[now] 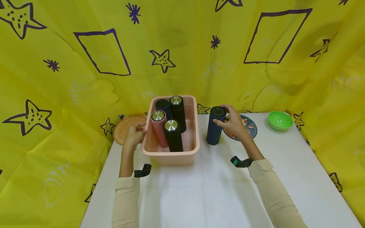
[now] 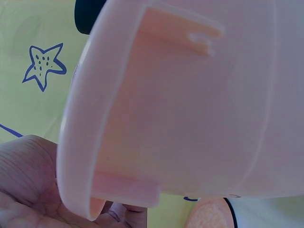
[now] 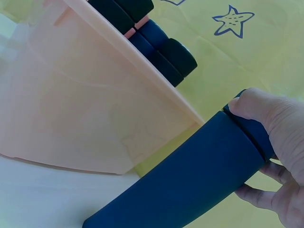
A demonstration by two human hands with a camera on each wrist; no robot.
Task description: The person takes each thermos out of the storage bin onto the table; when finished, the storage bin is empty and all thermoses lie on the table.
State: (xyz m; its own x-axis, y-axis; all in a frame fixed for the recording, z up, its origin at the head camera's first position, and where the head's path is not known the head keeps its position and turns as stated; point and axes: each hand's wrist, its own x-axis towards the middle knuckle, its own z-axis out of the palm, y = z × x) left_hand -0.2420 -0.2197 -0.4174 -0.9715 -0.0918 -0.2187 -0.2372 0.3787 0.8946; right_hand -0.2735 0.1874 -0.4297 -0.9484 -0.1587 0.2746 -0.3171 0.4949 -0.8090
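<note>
A pink plastic tub holds several upright flasks: a pink flask, a black flask in front, another black flask behind it and a dark blue flask at the back. My left hand grips the tub's left rim; in the left wrist view its fingers are partly hidden behind that rim. To the right of the tub, my right hand holds a dark blue flask around its lid, thumb on the near side. The right wrist view shows this flask's body beside the tub's wall.
An orange round mat lies behind my left hand. Behind my right hand is a patterned blue plate. A green bowl sits at the table's back right. Yellow printed cloth hangs along the back and sides of the white table.
</note>
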